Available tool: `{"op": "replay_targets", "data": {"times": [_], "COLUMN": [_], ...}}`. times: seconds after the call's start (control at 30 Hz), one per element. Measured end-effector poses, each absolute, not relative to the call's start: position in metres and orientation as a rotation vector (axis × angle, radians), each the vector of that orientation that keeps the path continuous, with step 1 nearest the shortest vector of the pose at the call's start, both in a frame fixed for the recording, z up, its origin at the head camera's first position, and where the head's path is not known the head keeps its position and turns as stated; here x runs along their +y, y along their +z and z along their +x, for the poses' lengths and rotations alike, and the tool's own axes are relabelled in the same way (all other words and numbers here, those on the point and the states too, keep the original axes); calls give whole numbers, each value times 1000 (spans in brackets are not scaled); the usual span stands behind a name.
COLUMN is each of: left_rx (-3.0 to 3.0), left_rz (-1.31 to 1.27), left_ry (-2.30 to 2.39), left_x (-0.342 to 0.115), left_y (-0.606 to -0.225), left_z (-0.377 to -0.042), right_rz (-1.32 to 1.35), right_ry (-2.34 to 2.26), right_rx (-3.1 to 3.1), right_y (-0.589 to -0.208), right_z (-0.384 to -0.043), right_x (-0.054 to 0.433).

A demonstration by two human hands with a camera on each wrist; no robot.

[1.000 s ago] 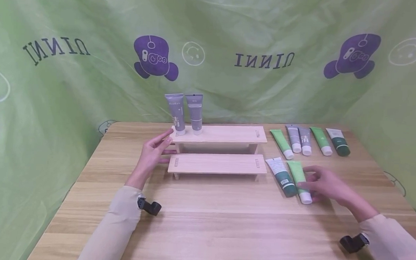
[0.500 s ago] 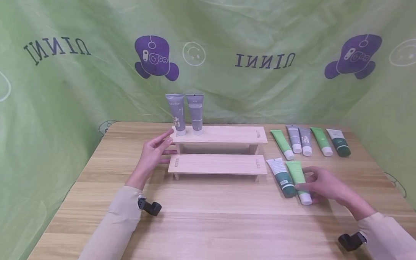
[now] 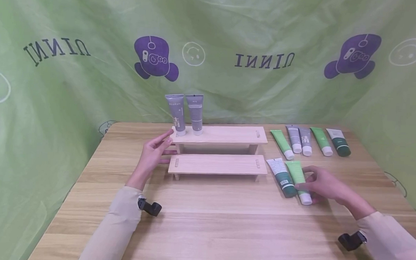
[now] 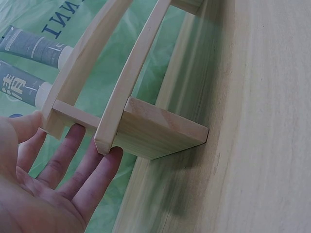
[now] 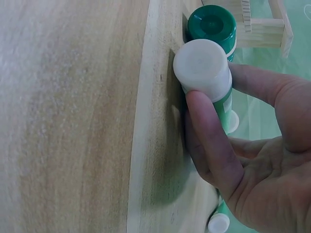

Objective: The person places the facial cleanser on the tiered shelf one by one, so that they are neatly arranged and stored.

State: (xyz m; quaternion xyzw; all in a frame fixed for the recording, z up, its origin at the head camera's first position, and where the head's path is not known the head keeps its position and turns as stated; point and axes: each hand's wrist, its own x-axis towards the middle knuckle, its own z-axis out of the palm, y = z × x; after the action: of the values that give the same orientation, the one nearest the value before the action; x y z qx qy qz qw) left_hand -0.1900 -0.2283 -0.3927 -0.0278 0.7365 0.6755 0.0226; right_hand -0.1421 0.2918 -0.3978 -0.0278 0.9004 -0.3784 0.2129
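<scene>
My left hand (image 3: 151,153) is at the left end of the two-step wooden shelf (image 3: 217,164). Its thumb touches the upper board's corner, and its fairly straight fingers rest along the end of both steps. With thumb and fingers on either side, my right hand (image 3: 324,184) pinches a light green tube (image 3: 297,173) lying on the table. In the right wrist view the tube's white cap (image 5: 201,68) faces the camera. Touching it on the left lies a white and dark green tube (image 3: 281,176). Two grey tubes (image 3: 175,111) stand cap-down on the upper step's left part.
Behind the right hand several tubes lie in a row: a green tube (image 3: 282,144), two grey tubes (image 3: 304,141), another green tube (image 3: 321,141) and a white and dark green tube (image 3: 339,142). A green printed cloth (image 3: 209,84) hangs behind the wooden table (image 3: 204,229).
Over the last second my right hand and the light green tube have shifted slightly left, toward the neighbouring tube. My left hand stays at the shelf's end.
</scene>
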Motion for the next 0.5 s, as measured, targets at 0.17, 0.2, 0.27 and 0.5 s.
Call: {"op": "replay_targets", "data": {"times": [0.17,0.2,0.27,0.5], "left_rx": [2273,2270,2267,2278], "left_rz": [-84,-86,-88,-84], "left_ry": [2097,2099,2100,2091], "left_x": [-228,-228,-228,-229], "left_y": [-393,-393,-393,-394], "left_z": [-189,-189,-189,-190], "right_rz": [-71,-70,-68,-64], "right_ry": [-1060,-1063,-1071,-1093], "right_rx": [2495,2494,2493,2502], "right_y": [-397,-397,-398,-397], "right_z": [-141,-141,-140,-140], "right_x": [292,292,293,294]}}
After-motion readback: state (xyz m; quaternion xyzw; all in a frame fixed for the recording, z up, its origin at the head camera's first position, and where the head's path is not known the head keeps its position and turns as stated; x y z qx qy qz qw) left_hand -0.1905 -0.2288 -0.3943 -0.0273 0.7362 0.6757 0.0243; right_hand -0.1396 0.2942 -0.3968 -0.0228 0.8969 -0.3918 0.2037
